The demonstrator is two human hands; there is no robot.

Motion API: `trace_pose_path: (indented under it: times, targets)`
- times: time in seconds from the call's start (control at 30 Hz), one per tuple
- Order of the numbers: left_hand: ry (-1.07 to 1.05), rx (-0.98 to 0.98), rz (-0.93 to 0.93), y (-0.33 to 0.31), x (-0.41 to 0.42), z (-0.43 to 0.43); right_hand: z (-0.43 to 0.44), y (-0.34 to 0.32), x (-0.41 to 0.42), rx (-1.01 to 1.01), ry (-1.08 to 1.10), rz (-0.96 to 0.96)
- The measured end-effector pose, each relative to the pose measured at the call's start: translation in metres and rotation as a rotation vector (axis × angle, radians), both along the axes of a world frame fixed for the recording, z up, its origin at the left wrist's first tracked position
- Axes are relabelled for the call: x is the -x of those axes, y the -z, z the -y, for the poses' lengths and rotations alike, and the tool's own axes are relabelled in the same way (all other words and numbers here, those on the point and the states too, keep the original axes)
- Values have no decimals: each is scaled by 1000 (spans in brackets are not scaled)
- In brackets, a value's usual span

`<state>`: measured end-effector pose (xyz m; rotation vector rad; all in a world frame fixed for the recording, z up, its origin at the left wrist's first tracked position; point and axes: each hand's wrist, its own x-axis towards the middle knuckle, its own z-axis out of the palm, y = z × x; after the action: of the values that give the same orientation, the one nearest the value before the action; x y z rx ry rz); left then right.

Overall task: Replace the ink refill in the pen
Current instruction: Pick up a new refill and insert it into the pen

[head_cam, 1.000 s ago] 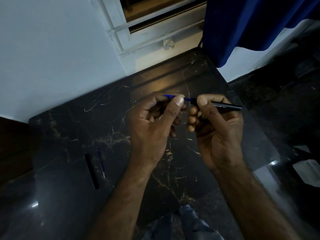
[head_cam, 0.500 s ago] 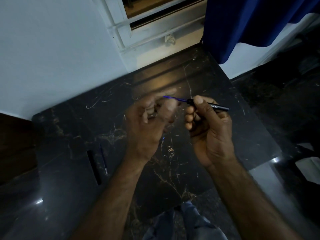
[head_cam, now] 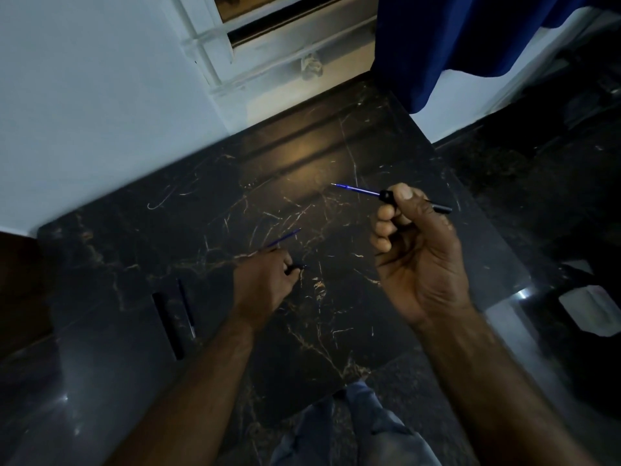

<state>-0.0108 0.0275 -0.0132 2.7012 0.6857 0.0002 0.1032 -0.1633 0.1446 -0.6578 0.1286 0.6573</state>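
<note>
Gripping the pen (head_cam: 441, 207) in the curled right hand (head_cam: 416, 250) above the marble table (head_cam: 134, 230), blue refill (head_cam: 356, 190) jutting from its open end; pinching a small dark piece (head_cam: 298, 267) in the left hand (head_cam: 265, 280), low near the surface. Risks tipping the pen and spilling the refill. Unclear in the gloom: blue streak (head_cam: 284, 237) by the left hand, spare refill or reflection.

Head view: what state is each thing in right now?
Pen barrel: gripped in right hand.
Blue refill: sticks partway out of barrel's open end.
Left hand: low by table, fingers curled on small dark part.
Thin blue rod: pokes out past left hand; grip unclear.
Spare refill: lying on table beside black piece.
</note>
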Motion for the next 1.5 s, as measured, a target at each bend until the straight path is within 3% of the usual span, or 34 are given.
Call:
trace_pose_path:
  times: [0.3,0.47,0.53,0.63,0.7,0.8,1.03,1.5]
  targets:
    - [82,142,-101,9,-10,-1,1,-3,0,-6,-4,19]
    - [48,208,1,-2,-12,0,2,-5,0,-1,1,10]
    - [-164,398,191,-27,-20,1,3,-6,0,0,8,3]
    - [-595,960,571,-83,-31,3,3,-9,0,0,18,-3]
    - [-642,1173,762,-122,-30,6,1,-13,0,0,27,-1]
    - [-516,1323,893,-169,-24,22,-5,-19,2,22,38,35]
    - [-332,1356,1061,-216,-27,49,-16,-44,6,76,57,169]
    - [-233,1256,1052,-214,-27,56,-14,-51,8,144,58,276]
